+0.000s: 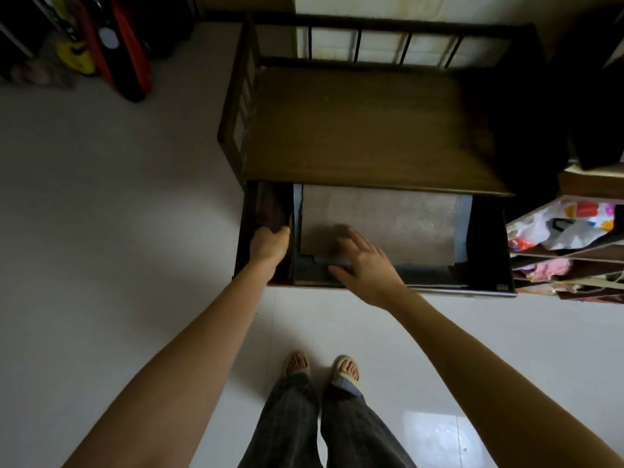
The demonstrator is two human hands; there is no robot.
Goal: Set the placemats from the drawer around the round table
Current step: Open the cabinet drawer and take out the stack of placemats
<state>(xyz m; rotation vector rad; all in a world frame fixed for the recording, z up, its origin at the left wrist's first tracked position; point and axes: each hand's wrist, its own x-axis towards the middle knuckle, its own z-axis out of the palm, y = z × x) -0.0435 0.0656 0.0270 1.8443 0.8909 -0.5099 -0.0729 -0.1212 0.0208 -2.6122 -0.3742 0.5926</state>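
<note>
The left hand (270,243) is gripping the left wall of the open drawer (486,288), seemingly steadying it, while the right hand (366,265), fingers spread and holding nothing, is reaching onto the near edge of the placemats (388,221) stacked inside.

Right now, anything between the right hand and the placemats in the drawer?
Nothing visible. The drawer is pulled open, the beige placemat lies uncovered on top, and the right hand is already over its near edge. The left hand grips the drawer's left side.
</note>
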